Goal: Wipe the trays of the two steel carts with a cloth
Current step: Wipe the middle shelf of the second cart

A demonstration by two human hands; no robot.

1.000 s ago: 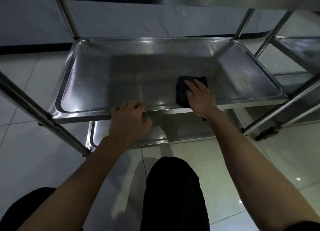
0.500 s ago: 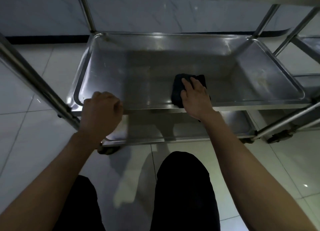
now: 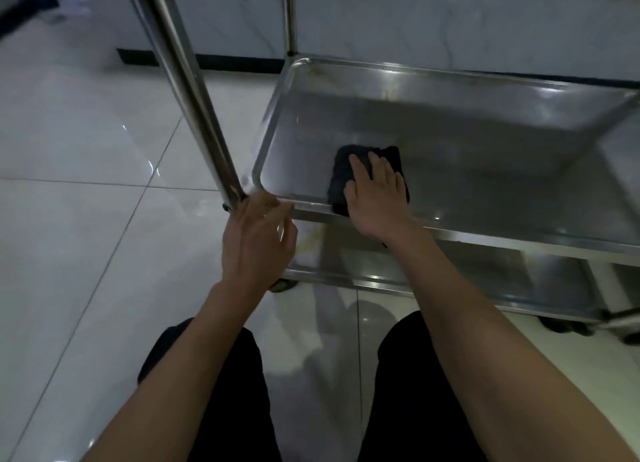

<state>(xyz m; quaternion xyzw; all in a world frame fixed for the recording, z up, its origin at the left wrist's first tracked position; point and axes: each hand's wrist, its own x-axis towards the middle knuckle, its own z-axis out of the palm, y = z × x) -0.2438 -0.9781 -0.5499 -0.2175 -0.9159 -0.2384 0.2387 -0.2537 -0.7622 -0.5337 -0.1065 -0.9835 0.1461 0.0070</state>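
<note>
One dark folded cloth under right hand

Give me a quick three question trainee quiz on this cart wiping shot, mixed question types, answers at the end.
1. True or false: the right hand presses the cloth flat on the middle tray.
2. Where is the left hand? A) on the cloth B) at the tray's near left corner, by the post C) on the floor
3. Fill in: below the middle tray sits another ____.

Key: 1 true; 2 B; 3 tray.
</note>
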